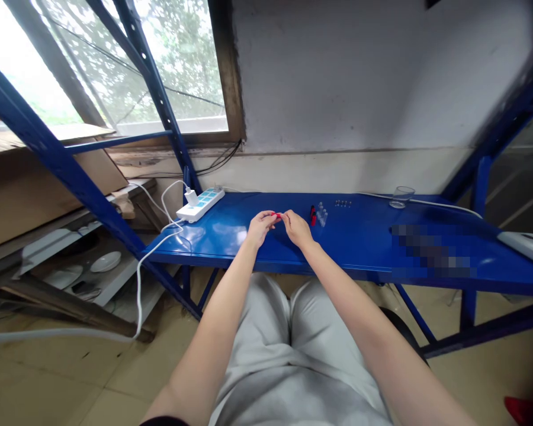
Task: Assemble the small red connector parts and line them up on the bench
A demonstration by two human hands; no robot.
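Both hands meet over the middle of the blue metal shelf (364,242). My left hand (261,225) and my right hand (295,227) pinch a small red object (276,216) between their fingertips; its shape is too small to make out. Just right of my right hand stand a dark red piece (312,215) and a few small clear vials (322,215). A row of tiny dark parts (343,203) lies farther back.
A white power strip (201,204) with a plugged charger and white cable sits at the shelf's left end. A clear glass (401,197) stands at the back right, and a white device (526,245) at the far right. Blue frame struts cross the left. Plates lie on a low shelf (104,261).
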